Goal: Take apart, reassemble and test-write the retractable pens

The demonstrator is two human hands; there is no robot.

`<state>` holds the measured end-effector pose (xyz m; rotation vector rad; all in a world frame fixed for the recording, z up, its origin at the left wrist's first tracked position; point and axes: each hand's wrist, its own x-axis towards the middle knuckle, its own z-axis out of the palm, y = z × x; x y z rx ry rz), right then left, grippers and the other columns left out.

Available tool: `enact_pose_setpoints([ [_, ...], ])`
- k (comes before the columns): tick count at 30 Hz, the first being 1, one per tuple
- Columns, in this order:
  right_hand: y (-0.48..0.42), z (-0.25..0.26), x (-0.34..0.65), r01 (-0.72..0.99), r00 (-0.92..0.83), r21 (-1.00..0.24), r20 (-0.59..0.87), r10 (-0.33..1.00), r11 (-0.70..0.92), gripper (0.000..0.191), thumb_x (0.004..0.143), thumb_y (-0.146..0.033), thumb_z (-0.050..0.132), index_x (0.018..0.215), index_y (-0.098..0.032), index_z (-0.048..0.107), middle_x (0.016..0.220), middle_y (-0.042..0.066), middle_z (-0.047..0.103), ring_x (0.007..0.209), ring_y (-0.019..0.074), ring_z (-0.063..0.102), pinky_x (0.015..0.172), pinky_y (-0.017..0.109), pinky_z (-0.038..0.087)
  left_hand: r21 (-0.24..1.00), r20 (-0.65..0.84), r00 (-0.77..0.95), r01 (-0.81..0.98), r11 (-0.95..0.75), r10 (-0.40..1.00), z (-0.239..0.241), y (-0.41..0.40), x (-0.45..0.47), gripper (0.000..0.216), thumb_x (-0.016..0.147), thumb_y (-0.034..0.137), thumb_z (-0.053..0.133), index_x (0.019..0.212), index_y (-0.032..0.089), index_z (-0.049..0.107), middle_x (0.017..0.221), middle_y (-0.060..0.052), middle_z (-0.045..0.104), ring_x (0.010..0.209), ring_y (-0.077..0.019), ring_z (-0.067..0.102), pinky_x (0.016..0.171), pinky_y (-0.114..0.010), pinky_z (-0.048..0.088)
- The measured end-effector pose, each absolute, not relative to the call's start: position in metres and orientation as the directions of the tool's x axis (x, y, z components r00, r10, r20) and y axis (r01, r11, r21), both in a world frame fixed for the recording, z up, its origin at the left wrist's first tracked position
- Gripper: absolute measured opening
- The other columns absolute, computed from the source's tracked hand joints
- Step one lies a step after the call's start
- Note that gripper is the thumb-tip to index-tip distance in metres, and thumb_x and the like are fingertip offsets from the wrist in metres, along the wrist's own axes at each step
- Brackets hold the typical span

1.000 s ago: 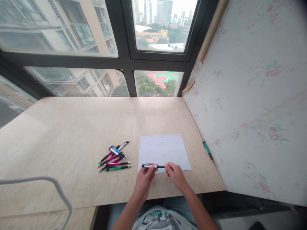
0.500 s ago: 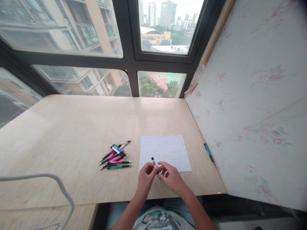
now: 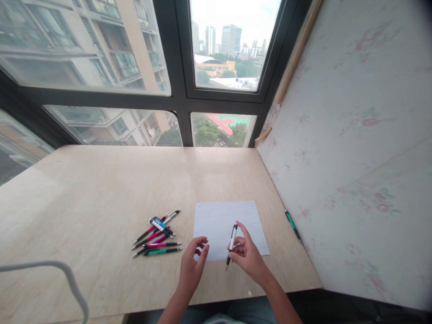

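Note:
A white and black ballpoint pen (image 3: 232,240) is gripped in my right hand (image 3: 248,254), its metal tip pointing down and its clip end up. My right index finger reaches up to the pen's top end. To the left, my left hand (image 3: 194,261) is apart from the pen, fingers loosely curled with a gap to the thumb and nothing visible in them. Both hands hover over the lower part of a white sheet of paper (image 3: 224,211), which has lines of small writing along its top.
Several pens (image 3: 162,245) in pink, green, blue, purple and white lie in a loose pile left of the paper. One green and black pen (image 3: 293,226) rests along the papered wall (image 3: 337,180) at right. A grey tube-like bar (image 3: 72,281) crosses the lower left.
My left hand has let go of the pen and moved left. My right hand now holds the pen alone, with its length in plain view. The view has tilted slightly up.

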<state>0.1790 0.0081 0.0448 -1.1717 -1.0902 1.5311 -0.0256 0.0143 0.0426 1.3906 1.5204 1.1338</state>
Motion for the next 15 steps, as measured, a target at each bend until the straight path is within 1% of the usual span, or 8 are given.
enact_pose_setpoints([
  [3, 0.014, 0.04, 0.184, -0.203, -0.015, -0.961, -0.19, 0.982, -0.189, 0.092, 0.073, -0.028, 0.074, 0.147, -0.027, 0.019, 0.083, -0.001, 0.066, 0.066, 0.0149, 0.063, 0.061, 0.028, 0.052, 0.865, 0.15, -0.036, 0.489, -0.114, 0.988, 0.029, 0.017, -0.04, 0.022, 0.085, 0.036, 0.059, 0.1, 0.022, 0.067, 0.096, -0.01, 0.07, 0.085, -0.025, 0.065, 0.073, -0.036, 0.053],
  [5, 0.018, 0.038, 0.185, -0.254, 0.107, -0.955, -0.186, 0.977, -0.154, 0.095, 0.072, -0.033, 0.076, 0.147, -0.026, 0.018, 0.08, -0.001, 0.066, 0.065, 0.0155, 0.062, 0.057, 0.026, 0.049, 0.769, 0.25, 0.035, 0.6, -0.22, 0.968, 0.018, 0.019, -0.047, 0.023, 0.086, 0.032, 0.057, 0.104, 0.022, 0.066, 0.102, -0.011, 0.069, 0.094, -0.0268, 0.065, 0.082, -0.04, 0.053],
  [7, 0.022, 0.038, 0.185, -0.292, 0.207, -0.95, -0.176, 0.962, -0.111, 0.097, 0.072, -0.036, 0.077, 0.147, -0.025, 0.016, 0.081, 0.0, 0.067, 0.065, 0.0156, 0.062, 0.058, 0.026, 0.049, 0.67, 0.311, 0.106, 0.681, -0.296, 0.945, 0.008, 0.019, -0.052, 0.026, 0.088, 0.029, 0.054, 0.11, 0.021, 0.065, 0.108, -0.011, 0.068, 0.102, -0.0277, 0.063, 0.09, -0.044, 0.05],
  [9, 0.025, 0.04, 0.186, -0.317, 0.271, -0.946, -0.167, 0.948, -0.076, 0.099, 0.073, -0.036, 0.076, 0.148, -0.025, 0.013, 0.084, 0.0, 0.067, 0.068, 0.0157, 0.062, 0.061, 0.027, 0.05, 0.583, 0.337, 0.177, 0.732, -0.353, 0.925, 0.0, 0.017, -0.052, 0.029, 0.089, 0.027, 0.052, 0.115, 0.021, 0.063, 0.113, -0.012, 0.066, 0.105, -0.0272, 0.062, 0.092, -0.044, 0.05],
  [11, 0.026, 0.043, 0.187, -0.329, 0.3, -0.942, -0.175, 0.938, -0.071, 0.1, 0.074, -0.036, 0.076, 0.149, -0.025, 0.012, 0.086, 0.001, 0.067, 0.07, 0.0157, 0.063, 0.063, 0.028, 0.05, 0.505, 0.346, 0.239, 0.768, -0.395, 0.907, -0.005, 0.014, -0.05, 0.03, 0.089, 0.025, 0.052, 0.116, 0.02, 0.063, 0.118, -0.012, 0.066, 0.108, -0.0269, 0.061, 0.092, -0.043, 0.05],
  [15, 0.027, 0.044, 0.191, -0.319, 0.331, -0.943, -0.202, 0.922, -0.092, 0.091, 0.076, -0.037, 0.076, 0.147, -0.022, 0.021, 0.084, 0.001, 0.068, 0.073, 0.0165, 0.063, 0.063, 0.026, 0.049, 0.376, 0.34, 0.315, 0.818, -0.435, 0.886, -0.009, 0.009, -0.045, 0.031, 0.088, 0.019, 0.052, 0.115, 0.022, 0.065, 0.127, -0.011, 0.063, 0.115, -0.028, 0.058, 0.095, -0.044, 0.048],
])
